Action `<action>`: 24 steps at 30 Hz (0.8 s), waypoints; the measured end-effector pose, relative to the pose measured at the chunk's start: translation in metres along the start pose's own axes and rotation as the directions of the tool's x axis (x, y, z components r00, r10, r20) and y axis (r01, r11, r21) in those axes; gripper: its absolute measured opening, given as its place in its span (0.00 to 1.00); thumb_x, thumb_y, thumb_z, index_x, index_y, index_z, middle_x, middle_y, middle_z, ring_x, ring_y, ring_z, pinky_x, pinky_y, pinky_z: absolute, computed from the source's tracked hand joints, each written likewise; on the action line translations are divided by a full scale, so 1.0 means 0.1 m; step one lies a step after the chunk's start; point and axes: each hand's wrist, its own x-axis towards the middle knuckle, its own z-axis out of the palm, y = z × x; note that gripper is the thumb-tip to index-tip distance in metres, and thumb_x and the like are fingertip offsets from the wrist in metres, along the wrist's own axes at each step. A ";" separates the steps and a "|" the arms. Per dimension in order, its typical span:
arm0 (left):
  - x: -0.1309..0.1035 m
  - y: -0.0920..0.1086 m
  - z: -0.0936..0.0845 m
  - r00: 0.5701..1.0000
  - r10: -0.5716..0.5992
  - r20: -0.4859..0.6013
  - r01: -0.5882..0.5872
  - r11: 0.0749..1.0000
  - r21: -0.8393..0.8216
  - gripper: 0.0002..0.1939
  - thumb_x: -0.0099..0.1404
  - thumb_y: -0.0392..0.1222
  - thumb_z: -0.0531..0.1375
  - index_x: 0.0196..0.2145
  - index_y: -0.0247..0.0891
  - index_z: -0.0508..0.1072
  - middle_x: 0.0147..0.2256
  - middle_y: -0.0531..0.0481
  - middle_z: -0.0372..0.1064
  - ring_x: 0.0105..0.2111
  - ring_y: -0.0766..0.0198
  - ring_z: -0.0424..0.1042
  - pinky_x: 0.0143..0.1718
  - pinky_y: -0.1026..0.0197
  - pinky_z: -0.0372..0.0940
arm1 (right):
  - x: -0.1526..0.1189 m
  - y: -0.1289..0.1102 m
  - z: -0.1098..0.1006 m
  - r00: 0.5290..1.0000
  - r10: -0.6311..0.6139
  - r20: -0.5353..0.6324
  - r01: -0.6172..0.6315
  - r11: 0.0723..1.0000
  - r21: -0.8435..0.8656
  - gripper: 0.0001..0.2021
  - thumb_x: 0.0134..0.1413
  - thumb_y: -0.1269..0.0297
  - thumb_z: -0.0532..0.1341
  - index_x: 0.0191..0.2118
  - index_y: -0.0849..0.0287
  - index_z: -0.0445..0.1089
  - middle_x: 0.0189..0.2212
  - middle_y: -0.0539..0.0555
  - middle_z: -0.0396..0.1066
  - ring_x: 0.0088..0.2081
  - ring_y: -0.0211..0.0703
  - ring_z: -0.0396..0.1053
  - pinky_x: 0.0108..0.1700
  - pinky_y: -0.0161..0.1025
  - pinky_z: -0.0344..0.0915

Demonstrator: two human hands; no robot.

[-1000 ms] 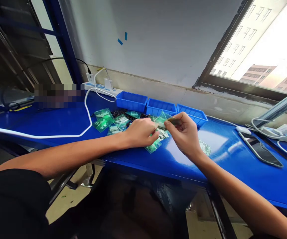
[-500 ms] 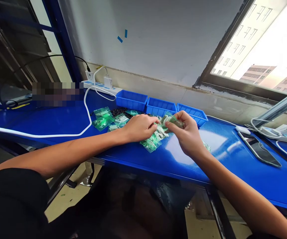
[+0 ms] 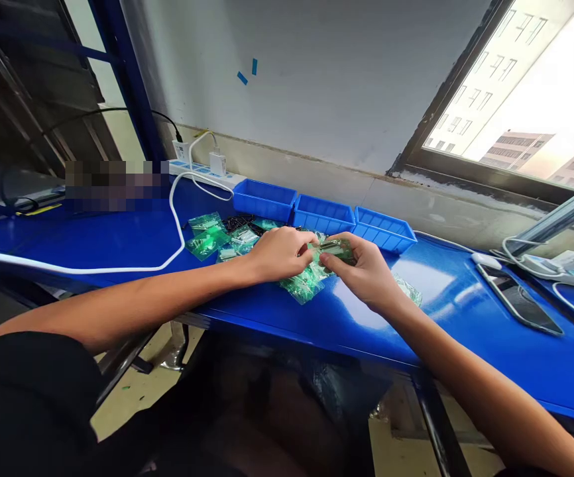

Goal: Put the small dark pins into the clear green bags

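Observation:
My right hand [image 3: 369, 268] pinches a small clear green plastic bag [image 3: 337, 248] between thumb and fingers. Pale slim pieces show through the film. Close beside it, my left hand [image 3: 280, 255] has its fingers curled and the thumb near the index finger, at the bag's left side. What the left fingertips hold, if anything, I cannot make out. Beneath both hands lie more green bags [image 3: 303, 286] on the blue table. Others, such as a green bag [image 3: 208, 244], lie left of my left hand, near small black pieces [image 3: 237, 223].
Three blue bins [image 3: 324, 215] stand along the wall behind the hands. A green bag [image 3: 408, 289] lies right of my right wrist. A white cable [image 3: 172, 218] runs from a power strip [image 3: 234, 180] across the table's left. A phone [image 3: 518, 298] lies at right.
My right hand has moved a little left and down with the green bag, closer to my left hand. The bag now lies flatter. My left hand stays nearly where it was.

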 end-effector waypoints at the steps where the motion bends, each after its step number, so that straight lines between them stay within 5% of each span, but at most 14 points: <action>1: 0.00 -0.01 0.00 1.000 -0.014 -0.006 0.014 1.000 -0.008 0.16 0.58 0.39 0.52 0.41 0.40 0.75 0.30 0.51 0.74 0.29 0.61 0.71 0.29 0.64 0.59 | -0.01 -0.01 0.00 1.000 0.002 -0.008 -0.002 1.000 -0.025 0.09 0.43 0.62 0.61 0.32 0.60 0.66 0.22 0.46 0.65 0.24 0.33 0.60 0.26 0.34 0.55; 5: 0.02 -0.03 0.01 0.999 -0.044 -0.027 0.043 0.999 -0.034 0.17 0.57 0.39 0.52 0.41 0.41 0.76 0.30 0.52 0.75 0.30 0.62 0.71 0.32 0.64 0.60 | -0.05 -0.07 0.03 0.999 0.031 -0.030 -0.034 0.993 -0.114 0.07 0.43 0.63 0.60 0.29 0.59 0.65 0.17 0.43 0.59 0.20 0.30 0.54 0.22 0.33 0.49; 16: 0.00 0.02 0.04 0.999 -0.026 0.037 0.023 0.997 0.072 0.16 0.55 0.38 0.52 0.37 0.38 0.76 0.28 0.48 0.73 0.29 0.58 0.70 0.26 0.64 0.57 | -0.04 0.01 0.07 0.997 -0.051 -0.062 0.046 0.995 -0.088 0.08 0.46 0.60 0.59 0.30 0.58 0.61 0.20 0.46 0.64 0.22 0.33 0.60 0.25 0.34 0.55; 24: 0.05 -0.07 -0.01 0.991 -0.064 -0.118 0.036 0.973 -0.229 0.14 0.56 0.37 0.53 0.36 0.37 0.76 0.22 0.53 0.70 0.22 0.67 0.65 0.24 0.65 0.54 | -0.04 -0.07 0.04 0.999 -0.014 0.049 0.025 0.972 -0.232 0.06 0.47 0.63 0.58 0.32 0.59 0.65 0.20 0.46 0.64 0.22 0.34 0.59 0.25 0.34 0.54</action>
